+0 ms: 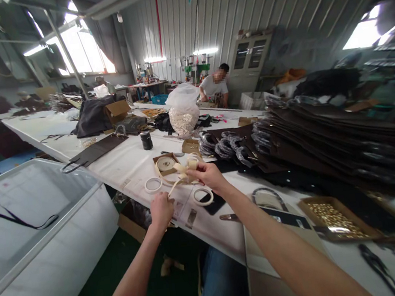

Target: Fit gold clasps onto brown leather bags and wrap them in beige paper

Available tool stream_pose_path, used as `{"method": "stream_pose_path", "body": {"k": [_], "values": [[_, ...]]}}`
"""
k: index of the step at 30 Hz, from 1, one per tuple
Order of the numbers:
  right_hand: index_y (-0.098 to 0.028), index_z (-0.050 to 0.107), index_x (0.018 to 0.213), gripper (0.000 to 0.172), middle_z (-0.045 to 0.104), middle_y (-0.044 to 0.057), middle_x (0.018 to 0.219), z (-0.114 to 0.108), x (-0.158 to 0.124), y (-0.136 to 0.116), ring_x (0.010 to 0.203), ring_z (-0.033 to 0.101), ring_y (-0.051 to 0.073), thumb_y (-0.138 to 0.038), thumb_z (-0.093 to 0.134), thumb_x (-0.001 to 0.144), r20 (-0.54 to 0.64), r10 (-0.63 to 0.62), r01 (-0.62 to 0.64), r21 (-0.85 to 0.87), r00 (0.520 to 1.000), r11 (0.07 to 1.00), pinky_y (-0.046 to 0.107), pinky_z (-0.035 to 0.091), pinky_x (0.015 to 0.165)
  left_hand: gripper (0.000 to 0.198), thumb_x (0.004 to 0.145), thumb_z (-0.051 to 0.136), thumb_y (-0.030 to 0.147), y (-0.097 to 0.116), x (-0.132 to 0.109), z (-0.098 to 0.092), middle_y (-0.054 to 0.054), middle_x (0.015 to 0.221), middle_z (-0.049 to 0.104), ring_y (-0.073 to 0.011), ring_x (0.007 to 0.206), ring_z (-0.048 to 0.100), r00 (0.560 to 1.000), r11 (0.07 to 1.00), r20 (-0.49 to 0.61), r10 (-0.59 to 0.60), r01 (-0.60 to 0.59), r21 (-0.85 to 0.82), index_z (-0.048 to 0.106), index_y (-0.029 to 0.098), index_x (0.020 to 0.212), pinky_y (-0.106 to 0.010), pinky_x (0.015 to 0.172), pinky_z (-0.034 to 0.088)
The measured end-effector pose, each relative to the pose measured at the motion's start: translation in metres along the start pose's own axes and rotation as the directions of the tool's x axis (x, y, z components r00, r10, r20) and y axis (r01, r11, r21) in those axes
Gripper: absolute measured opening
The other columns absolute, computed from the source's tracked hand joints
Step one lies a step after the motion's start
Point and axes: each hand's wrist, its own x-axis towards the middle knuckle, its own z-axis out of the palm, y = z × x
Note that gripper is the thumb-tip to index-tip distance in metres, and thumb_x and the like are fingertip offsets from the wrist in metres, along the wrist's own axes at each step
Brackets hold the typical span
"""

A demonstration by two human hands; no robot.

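Observation:
My left hand (161, 208) is closed at the table's front edge, pinching the lower end of a narrow cream strip of tape (175, 187). Higher up, my right hand (208, 174) pinches a loose, curled part of cream tape (182, 168) between thumb and fingers. Behind the strip a round roll (166, 163) sits in a small cardboard box. One tape roll (153, 185) lies flat just above my left hand; another tape roll (203, 197) lies below my right hand, partly over a dark flat piece. Whether both hands hold one continuous strip, I cannot tell.
Stacked dark bag panels (312, 137) with wrapped handles fill the right. Nearer are a tray of gold fittings (332, 220) and dark-handled pliers (378, 267). A black jar (146, 140) and a bulging clear bag (184, 115) stand behind. A white bin (52, 264) is at left; a co-worker (215, 87) bends over farther back.

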Motion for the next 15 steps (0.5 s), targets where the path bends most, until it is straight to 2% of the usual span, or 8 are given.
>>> {"method": "stream_pose_path", "body": {"k": [1, 3, 6, 8, 10, 12, 14, 15], "values": [[-0.019, 0.086, 0.106, 0.049, 0.065, -0.001, 0.071, -0.008, -0.003, -0.002, 0.053, 0.037, 0.011, -0.059, 0.097, 0.079, -0.042, 0.010, -0.008, 0.033, 0.999, 0.999, 0.026, 0.026, 0.044, 0.020, 0.105, 0.065, 0.034, 0.002, 0.009, -0.002, -0.015, 0.104, 0.080, -0.0318, 0.105, 0.075, 1.000, 1.000, 0.016, -0.009, 0.009, -0.021, 0.078, 0.019, 0.103, -0.038, 0.091, 0.047], [-0.018, 0.086, 0.105, 0.051, 0.062, -0.003, 0.067, -0.021, -0.010, -0.004, 0.053, 0.038, 0.011, -0.058, 0.100, 0.076, -0.158, 0.001, 0.009, 0.063, 0.987, 0.998, 0.026, 0.028, 0.045, 0.037, 0.110, 0.055, 0.040, 0.004, 0.030, -0.009, -0.012, 0.087, 0.076, -0.0281, 0.089, 0.073, 0.999, 0.998, 0.026, -0.033, 0.035, -0.060, 0.075, 0.019, 0.088, -0.035, 0.079, 0.044], [-0.017, 0.084, 0.103, 0.050, 0.070, 0.000, 0.077, -0.032, -0.016, -0.001, 0.062, 0.052, 0.013, -0.057, 0.100, 0.077, -0.302, -0.049, 0.074, 0.069, 0.952, 0.995, 0.025, 0.044, 0.053, 0.048, 0.109, 0.057, 0.054, 0.006, 0.063, -0.027, -0.007, 0.073, 0.069, -0.0239, 0.076, 0.066, 0.997, 0.993, 0.068, -0.034, 0.041, -0.110, 0.073, 0.019, 0.080, -0.033, 0.070, 0.038], [-0.017, 0.083, 0.106, 0.048, 0.078, 0.005, 0.092, -0.030, -0.019, 0.003, 0.073, 0.063, 0.016, -0.057, 0.097, 0.081, -0.296, -0.072, 0.094, 0.060, 0.953, 0.994, 0.028, 0.055, 0.066, 0.049, 0.105, 0.063, 0.057, 0.011, 0.085, -0.040, -0.004, 0.066, 0.063, -0.0218, 0.071, 0.062, 0.993, 0.991, 0.120, -0.014, 0.030, -0.129, 0.072, 0.018, 0.077, -0.032, 0.067, 0.037], [-0.019, 0.083, 0.110, 0.042, 0.081, 0.007, 0.102, -0.023, -0.023, 0.006, 0.085, 0.071, 0.020, -0.054, 0.091, 0.089, -0.180, -0.106, 0.104, -0.019, 0.978, 0.994, 0.032, 0.060, 0.079, 0.042, 0.099, 0.070, 0.053, 0.024, 0.106, -0.052, -0.003, 0.066, 0.062, -0.0201, 0.069, 0.059, 0.985, 0.991, 0.175, 0.017, 0.007, -0.135, 0.073, 0.016, 0.079, -0.031, 0.066, 0.038], [-0.020, 0.084, 0.110, 0.029, 0.082, 0.009, 0.109, -0.012, -0.029, 0.010, 0.094, 0.074, 0.023, -0.045, 0.084, 0.096, 0.040, -0.148, 0.153, -0.203, 0.988, 0.967, 0.034, 0.062, 0.086, 0.030, 0.093, 0.078, 0.043, 0.040, 0.123, -0.060, -0.003, 0.070, 0.065, -0.0191, 0.069, 0.059, 0.973, 0.993, 0.225, 0.055, -0.029, -0.118, 0.075, 0.015, 0.083, -0.031, 0.067, 0.040], [-0.020, 0.085, 0.114, 0.020, 0.081, 0.010, 0.123, -0.001, -0.037, 0.014, 0.104, 0.076, 0.024, -0.029, 0.079, 0.097, 0.282, -0.167, 0.274, -0.400, 0.945, 0.875, 0.035, 0.062, 0.093, 0.021, 0.085, 0.082, 0.033, 0.055, 0.135, -0.065, -0.005, 0.071, 0.067, -0.0194, 0.070, 0.060, 0.957, 0.996, 0.278, 0.080, -0.063, -0.069, 0.075, 0.014, 0.082, -0.032, 0.069, 0.042], [-0.021, 0.085, 0.119, 0.024, 0.079, 0.011, 0.132, 0.003, -0.041, 0.015, 0.109, 0.076, 0.024, -0.021, 0.076, 0.096, 0.359, -0.165, 0.333, -0.477, 0.919, 0.813, 0.035, 0.061, 0.096, 0.019, 0.082, 0.083, 0.030, 0.060, 0.138, -0.067, -0.005, 0.068, 0.067, -0.0201, 0.069, 0.061, 0.947, 0.997, 0.311, 0.081, -0.073, -0.036, 0.074, 0.014, 0.079, -0.032, 0.070, 0.042]]}}
